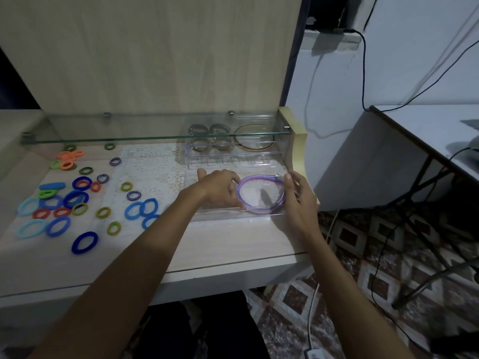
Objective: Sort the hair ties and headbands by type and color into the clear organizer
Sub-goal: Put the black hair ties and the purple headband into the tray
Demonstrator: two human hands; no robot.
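A purple headband (261, 179) lies curved inside the near compartment of the clear organizer (233, 215). My left hand (220, 187) grips its left side with curled fingers. My right hand (298, 195) pinches its right end. Farther back in the organizer sit several brown-gold hair ties (208, 137) and a gold headband (254, 141). Many loose hair ties (75, 198) in blue, light blue, green, orange, red and striped colours lie scattered on the left of the desk (233, 244).
A glass shelf (103, 125) runs over the back of the desk, above the far part of the organizer. A wooden back panel (155, 53) rises behind. To the right are a white table (427, 130), cables and a patterned floor.
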